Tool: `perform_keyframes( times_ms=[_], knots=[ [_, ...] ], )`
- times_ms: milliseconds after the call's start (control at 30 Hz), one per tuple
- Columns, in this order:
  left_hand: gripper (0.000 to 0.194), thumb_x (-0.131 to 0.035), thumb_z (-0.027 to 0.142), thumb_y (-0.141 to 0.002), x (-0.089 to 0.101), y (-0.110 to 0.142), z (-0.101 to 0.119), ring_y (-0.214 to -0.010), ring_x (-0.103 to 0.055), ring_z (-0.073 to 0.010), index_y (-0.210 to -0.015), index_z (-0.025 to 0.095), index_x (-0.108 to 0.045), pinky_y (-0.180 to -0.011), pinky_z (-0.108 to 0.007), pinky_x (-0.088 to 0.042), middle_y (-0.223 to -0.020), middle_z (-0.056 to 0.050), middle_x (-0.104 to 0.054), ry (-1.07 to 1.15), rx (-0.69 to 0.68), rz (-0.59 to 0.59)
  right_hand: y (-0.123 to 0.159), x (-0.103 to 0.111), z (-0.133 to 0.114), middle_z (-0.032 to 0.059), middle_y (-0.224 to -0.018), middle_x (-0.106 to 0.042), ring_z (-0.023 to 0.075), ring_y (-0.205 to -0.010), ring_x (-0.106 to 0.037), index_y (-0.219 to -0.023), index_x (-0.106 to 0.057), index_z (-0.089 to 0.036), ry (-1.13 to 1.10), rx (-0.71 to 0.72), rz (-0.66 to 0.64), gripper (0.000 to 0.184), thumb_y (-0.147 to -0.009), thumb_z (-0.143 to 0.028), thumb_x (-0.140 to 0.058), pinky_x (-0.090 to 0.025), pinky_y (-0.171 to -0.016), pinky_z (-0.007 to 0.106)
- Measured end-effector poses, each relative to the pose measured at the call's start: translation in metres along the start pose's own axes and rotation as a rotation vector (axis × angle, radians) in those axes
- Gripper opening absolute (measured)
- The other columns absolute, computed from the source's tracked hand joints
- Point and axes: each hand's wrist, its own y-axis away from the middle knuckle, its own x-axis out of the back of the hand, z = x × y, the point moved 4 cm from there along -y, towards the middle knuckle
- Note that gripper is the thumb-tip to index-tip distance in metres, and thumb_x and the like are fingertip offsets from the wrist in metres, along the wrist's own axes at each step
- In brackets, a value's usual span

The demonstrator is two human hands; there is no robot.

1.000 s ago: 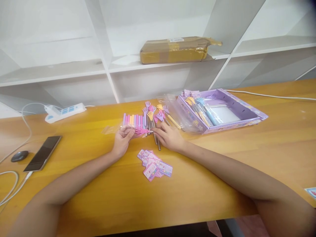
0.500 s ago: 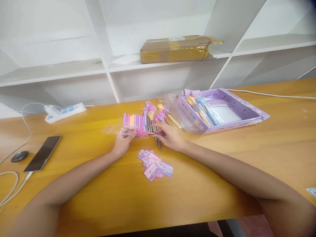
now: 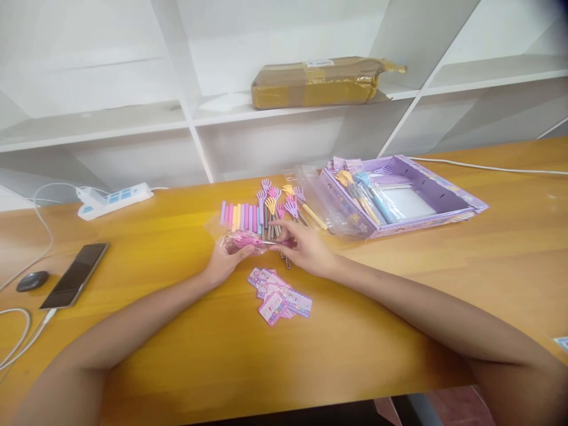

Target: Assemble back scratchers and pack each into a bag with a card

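A pink back scratcher [image 3: 245,240] with a hand-shaped head lies level between my two hands. My left hand [image 3: 224,261] pinches a clear plastic bag [image 3: 226,240] that covers the pink head. My right hand [image 3: 307,247] is closed on the scratcher's rod and handle end, its fingers partly hiding it. Just beyond my hands, several back scratchers [image 3: 291,206] with purple, pink and yellow heads lie in a bunch. To their left is a row of coloured handle tubes [image 3: 241,218]. Nearer to me, small printed cards [image 3: 279,302] form a loose pile.
A purple tray-like box [image 3: 459,205] at right holds bagged scratchers [image 3: 379,202]; clear bags [image 3: 313,189] lie against its left side. A phone [image 3: 75,275], mouse [image 3: 32,281] and power strip [image 3: 116,201] are at left. A taped parcel [image 3: 317,86] sits on the shelf.
The bag in my left hand has moved right over the pink head, which now sits deeper inside it. My right hand keeps hold of the other end, almost still.
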Motion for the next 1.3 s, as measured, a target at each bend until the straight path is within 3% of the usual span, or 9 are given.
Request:
perform_keyframes(
  times_ms=[167, 267, 400, 600, 733, 867, 967, 1133, 1300],
  knots=[
    [0.034, -0.094, 0.049, -0.085, 0.002, -0.001, 0.003, -0.091, -0.085, -0.0273, -0.100, 0.022, -0.081, -0.085, -0.045, -0.074, -0.100, -0.007, -0.086, 0.081, -0.012, 0.092, -0.003, 0.005, -0.014, 0.0060, -0.105, -0.076, 0.0206, -0.084, -0.072, -0.146, -0.059, -0.024, 0.093, -0.040, -0.149, 0.044, -0.104, -0.032, -0.072, -0.056, -0.073, 0.032],
    [0.035, -0.097, 0.050, -0.080, 0.011, -0.007, 0.008, -0.091, -0.084, -0.0226, -0.094, 0.022, -0.081, -0.084, -0.037, -0.073, -0.096, -0.004, -0.086, 0.172, -0.060, 0.259, -0.008, 0.020, -0.014, 0.0041, -0.086, -0.074, 0.0195, -0.070, -0.067, -0.109, -0.071, -0.023, 0.259, -0.107, -0.359, 0.014, -0.109, -0.035, -0.064, -0.046, -0.064, 0.030],
    [0.035, -0.099, 0.049, -0.078, 0.017, -0.012, 0.009, -0.093, -0.084, -0.0217, -0.088, 0.020, -0.081, -0.086, -0.035, -0.073, -0.095, -0.004, -0.087, 0.228, -0.038, 0.322, -0.013, 0.037, -0.011, 0.0025, -0.075, -0.070, 0.0179, -0.063, -0.060, -0.083, -0.064, -0.023, 0.270, -0.127, -0.524, 0.032, -0.113, -0.028, -0.053, -0.038, -0.060, 0.031],
    [0.038, -0.098, 0.050, -0.080, -0.001, 0.004, 0.003, -0.102, -0.085, -0.0325, -0.095, 0.018, -0.084, -0.093, -0.050, -0.073, -0.102, -0.010, -0.088, 0.175, 0.060, 0.166, -0.015, 0.034, -0.026, 0.0023, -0.081, -0.076, 0.0186, -0.071, -0.067, -0.089, -0.075, -0.023, 0.087, -0.140, -0.463, 0.032, -0.113, -0.030, -0.054, -0.046, -0.068, 0.031],
    [0.036, -0.095, 0.050, -0.083, -0.011, 0.012, -0.001, -0.108, -0.084, -0.0339, -0.101, 0.019, -0.086, -0.096, -0.051, -0.072, -0.110, -0.012, -0.088, 0.121, 0.099, 0.069, -0.010, 0.021, -0.037, -0.0010, -0.081, -0.078, 0.0166, -0.068, -0.070, -0.108, -0.075, -0.024, -0.094, -0.225, -0.390, 0.012, -0.108, -0.028, -0.063, -0.051, -0.067, 0.030],
    [0.035, -0.096, 0.050, -0.082, -0.006, 0.007, 0.002, -0.107, -0.084, -0.0318, -0.094, 0.019, -0.085, -0.092, -0.046, -0.073, -0.107, -0.009, -0.088, 0.179, 0.061, 0.169, -0.007, 0.016, -0.030, 0.0001, -0.089, -0.078, 0.0168, -0.075, -0.075, -0.118, -0.065, -0.023, -0.361, -0.297, -0.318, 0.020, -0.100, -0.030, -0.072, -0.060, -0.071, 0.032],
    [0.038, -0.099, 0.050, -0.078, -0.003, 0.003, 0.005, -0.099, -0.085, -0.0298, -0.092, 0.019, -0.085, -0.090, -0.047, -0.074, -0.097, -0.007, -0.087, 0.232, 0.069, 0.218, -0.011, 0.016, -0.021, 0.0032, -0.094, -0.078, 0.0190, -0.089, -0.079, -0.110, -0.064, -0.022, -0.529, -0.311, -0.286, 0.021, -0.097, -0.034, -0.075, -0.064, -0.082, 0.036],
    [0.038, -0.095, 0.053, -0.083, -0.010, 0.010, -0.001, -0.096, -0.085, -0.0329, -0.091, 0.017, -0.086, -0.093, -0.052, -0.072, -0.099, -0.012, -0.087, 0.162, 0.114, 0.066, -0.014, 0.014, -0.015, 0.0039, -0.097, -0.077, 0.0182, -0.086, -0.076, -0.102, -0.066, -0.021, -0.455, -0.300, -0.235, 0.029, -0.089, -0.037, -0.085, -0.062, -0.080, 0.035],
    [0.032, -0.090, 0.052, -0.087, -0.015, 0.024, -0.008, -0.091, -0.084, -0.0313, -0.097, 0.022, -0.089, -0.081, -0.042, -0.072, -0.101, -0.011, -0.087, -0.084, 0.138, -0.098, -0.004, 0.002, -0.024, 0.0038, -0.106, -0.074, 0.0156, -0.080, -0.070, -0.111, -0.065, -0.021, -0.271, -0.263, -0.236, 0.036, -0.084, -0.028, -0.089, -0.059, -0.070, 0.031]
  ],
)
